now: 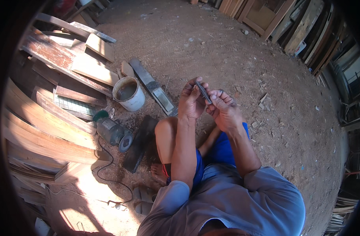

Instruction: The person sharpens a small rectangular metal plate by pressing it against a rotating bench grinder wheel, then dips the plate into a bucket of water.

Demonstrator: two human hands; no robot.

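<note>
In front of me, both hands hold a flat, dark metal blade (203,93), seen nearly edge-on and tilted. My left hand (190,101) pinches its upper end between thumb and fingers. At its lower end, the fingertips of my right hand (226,110) are closed on it. The blade's exact kind is hard to make out. Left of my hands, a pale sharpening stone (163,100) rests on a long dark board (140,72) on the ground. Beside that stands a white bucket (133,104) with murky liquid inside.
An electric bench grinder (111,130) with a trailing cord (105,177) sits left of a dark wooden block (140,145). Stacked planks (50,122) fill the left side. Boards and a wooden door panel (262,15) lean at the far right. Wood chips (263,100) litter the dirt floor.
</note>
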